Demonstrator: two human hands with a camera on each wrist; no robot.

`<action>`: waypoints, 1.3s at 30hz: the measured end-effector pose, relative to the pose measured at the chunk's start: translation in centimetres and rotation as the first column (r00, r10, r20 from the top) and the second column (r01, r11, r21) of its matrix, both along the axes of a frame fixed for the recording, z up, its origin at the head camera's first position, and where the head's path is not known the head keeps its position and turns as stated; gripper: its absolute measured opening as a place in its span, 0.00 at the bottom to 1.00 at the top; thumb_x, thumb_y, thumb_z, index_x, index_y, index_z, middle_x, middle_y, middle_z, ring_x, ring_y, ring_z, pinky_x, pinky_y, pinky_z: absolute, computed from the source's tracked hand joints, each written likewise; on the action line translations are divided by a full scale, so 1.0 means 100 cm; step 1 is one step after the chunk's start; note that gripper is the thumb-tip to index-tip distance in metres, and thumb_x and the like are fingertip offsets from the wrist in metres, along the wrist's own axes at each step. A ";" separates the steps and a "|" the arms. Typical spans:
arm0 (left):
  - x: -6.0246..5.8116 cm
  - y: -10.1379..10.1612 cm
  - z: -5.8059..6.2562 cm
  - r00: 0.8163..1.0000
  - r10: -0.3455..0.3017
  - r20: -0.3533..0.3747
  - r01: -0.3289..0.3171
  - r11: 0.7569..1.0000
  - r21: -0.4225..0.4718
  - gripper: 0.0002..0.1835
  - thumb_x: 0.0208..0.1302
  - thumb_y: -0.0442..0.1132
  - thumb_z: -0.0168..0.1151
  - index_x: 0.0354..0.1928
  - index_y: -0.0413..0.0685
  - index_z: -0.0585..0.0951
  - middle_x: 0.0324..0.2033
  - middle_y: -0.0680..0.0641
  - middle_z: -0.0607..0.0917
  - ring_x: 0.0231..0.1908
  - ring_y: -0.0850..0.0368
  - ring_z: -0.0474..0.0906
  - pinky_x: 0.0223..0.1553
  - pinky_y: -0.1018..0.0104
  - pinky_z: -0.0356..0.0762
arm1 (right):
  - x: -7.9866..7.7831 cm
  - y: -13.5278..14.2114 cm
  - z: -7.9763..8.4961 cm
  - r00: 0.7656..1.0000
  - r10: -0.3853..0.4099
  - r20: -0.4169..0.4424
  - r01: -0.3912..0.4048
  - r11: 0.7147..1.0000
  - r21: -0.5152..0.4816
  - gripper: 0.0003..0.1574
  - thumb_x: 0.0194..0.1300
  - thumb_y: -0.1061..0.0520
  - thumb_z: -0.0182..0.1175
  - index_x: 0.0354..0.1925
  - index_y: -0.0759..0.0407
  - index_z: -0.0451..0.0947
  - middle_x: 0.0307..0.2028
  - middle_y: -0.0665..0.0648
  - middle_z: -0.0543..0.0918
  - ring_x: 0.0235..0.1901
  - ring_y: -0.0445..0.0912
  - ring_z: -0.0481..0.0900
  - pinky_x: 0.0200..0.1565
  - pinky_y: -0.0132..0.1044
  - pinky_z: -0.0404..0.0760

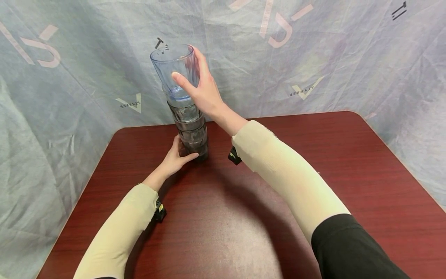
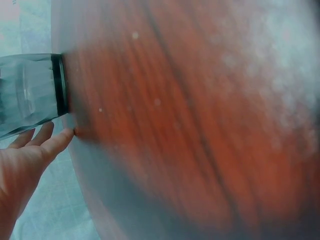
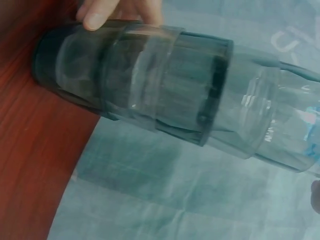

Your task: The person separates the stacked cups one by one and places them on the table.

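A tall stack of nested plastic tumblers stands upright near the table's far edge. Its lower tumblers (image 1: 192,124) are smoky grey with faceted sides, and a clear blue tumbler (image 1: 162,73) sits at the top. My right hand (image 1: 206,92) grips the blue tumbler from the right, thumb across its front and fingers behind. Low on the stack, my left hand (image 1: 172,159) rests against the bottom grey tumbler (image 3: 70,65), thumb and fingers spread loosely around its side. In the left wrist view, the fingers reach partly behind that tumbler (image 2: 30,92).
The dark red wooden table (image 1: 216,217) has rounded far corners. Behind it hangs a grey printed fabric backdrop (image 1: 244,69), close to the stack. A small black wrist device (image 1: 234,155) is strapped over the right sleeve, another (image 1: 160,211) over the left.
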State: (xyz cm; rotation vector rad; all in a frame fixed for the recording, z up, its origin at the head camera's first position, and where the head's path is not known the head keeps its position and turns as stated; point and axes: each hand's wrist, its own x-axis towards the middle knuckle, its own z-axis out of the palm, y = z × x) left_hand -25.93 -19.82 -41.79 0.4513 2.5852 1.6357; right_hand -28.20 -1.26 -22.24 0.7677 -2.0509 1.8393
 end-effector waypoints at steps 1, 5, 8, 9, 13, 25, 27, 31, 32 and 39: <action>0.000 0.000 0.000 1.000 0.000 0.003 0.000 1.000 -0.002 0.49 0.63 0.40 0.68 0.75 0.54 0.44 0.69 0.39 0.60 0.67 0.44 0.60 0.64 0.47 0.60 | -0.004 -0.001 -0.001 1.000 0.001 -0.009 -0.001 1.000 -0.014 0.51 0.64 0.52 0.63 0.76 0.51 0.47 0.72 0.47 0.57 0.65 0.28 0.55 0.63 0.20 0.51; 0.000 0.000 0.000 1.000 0.000 0.016 0.000 1.000 -0.007 0.49 0.63 0.41 0.68 0.75 0.55 0.44 0.69 0.39 0.60 0.67 0.43 0.60 0.64 0.46 0.60 | -0.003 -0.002 0.002 0.998 0.022 -0.052 -0.027 0.995 -0.095 0.50 0.63 0.55 0.65 0.75 0.53 0.48 0.67 0.48 0.65 0.62 0.30 0.61 0.63 0.21 0.54; 0.000 0.000 0.000 1.000 -0.002 0.018 0.002 1.000 -0.011 0.50 0.63 0.42 0.68 0.75 0.55 0.43 0.69 0.39 0.60 0.67 0.43 0.60 0.64 0.46 0.60 | -0.002 -0.003 0.004 0.996 0.035 -0.087 -0.048 0.987 -0.151 0.49 0.63 0.59 0.64 0.74 0.56 0.48 0.62 0.52 0.69 0.62 0.32 0.63 0.63 0.22 0.55; 0.000 0.000 0.000 1.000 -0.003 0.018 0.003 1.000 -0.013 0.50 0.63 0.42 0.68 0.75 0.55 0.43 0.69 0.38 0.60 0.67 0.42 0.60 0.64 0.45 0.60 | -0.002 -0.003 0.004 0.994 0.039 -0.101 -0.056 0.983 -0.173 0.49 0.63 0.60 0.63 0.74 0.57 0.48 0.61 0.54 0.71 0.61 0.33 0.64 0.63 0.23 0.55; 0.001 0.000 0.000 1.000 -0.003 0.026 0.003 1.000 -0.013 0.50 0.63 0.41 0.68 0.76 0.54 0.42 0.69 0.37 0.60 0.67 0.41 0.60 0.64 0.45 0.59 | -0.001 -0.005 0.006 0.987 0.049 -0.152 -0.086 0.966 -0.244 0.49 0.63 0.64 0.62 0.74 0.60 0.47 0.59 0.57 0.71 0.60 0.35 0.67 0.64 0.25 0.56; 0.003 0.001 0.002 0.999 0.007 0.050 -0.007 1.000 -0.003 0.51 0.62 0.42 0.69 0.76 0.56 0.42 0.69 0.37 0.59 0.67 0.41 0.59 0.65 0.45 0.59 | 0.011 0.006 0.015 0.979 0.041 -0.200 -0.110 0.931 -0.348 0.47 0.63 0.69 0.59 0.73 0.63 0.46 0.61 0.61 0.71 0.56 0.40 0.71 0.60 0.30 0.66; 0.003 0.001 0.002 0.999 0.005 0.050 -0.005 1.000 0.009 0.51 0.62 0.42 0.69 0.76 0.56 0.42 0.69 0.38 0.60 0.67 0.41 0.59 0.65 0.45 0.59 | 0.017 0.011 0.017 0.980 0.034 -0.196 -0.103 0.929 -0.356 0.46 0.64 0.70 0.58 0.73 0.65 0.46 0.61 0.63 0.70 0.57 0.42 0.72 0.59 0.32 0.68; 0.002 0.001 0.001 0.998 0.002 0.057 -0.003 1.000 0.019 0.51 0.62 0.42 0.69 0.76 0.56 0.42 0.70 0.37 0.60 0.68 0.41 0.59 0.65 0.46 0.59 | 0.024 0.025 0.018 0.974 0.040 -0.225 -0.123 0.921 -0.369 0.44 0.65 0.72 0.54 0.72 0.70 0.45 0.61 0.68 0.69 0.56 0.47 0.74 0.57 0.38 0.73; 0.002 0.001 0.001 0.998 0.003 0.062 -0.004 1.000 0.021 0.51 0.63 0.41 0.69 0.76 0.56 0.42 0.70 0.37 0.60 0.68 0.42 0.59 0.65 0.46 0.59 | 0.023 0.028 0.017 0.969 0.038 -0.245 -0.129 0.921 -0.368 0.43 0.65 0.72 0.54 0.71 0.71 0.45 0.61 0.69 0.68 0.56 0.48 0.74 0.57 0.39 0.73; 0.014 0.009 0.023 0.998 -0.013 0.061 0.010 0.999 0.041 0.49 0.63 0.33 0.66 0.75 0.46 0.42 0.69 0.32 0.58 0.67 0.37 0.58 0.65 0.44 0.58 | 0.012 0.059 -0.003 0.951 -0.024 -0.307 -0.078 0.946 -0.316 0.43 0.65 0.69 0.55 0.71 0.70 0.47 0.60 0.65 0.71 0.56 0.48 0.75 0.54 0.43 0.76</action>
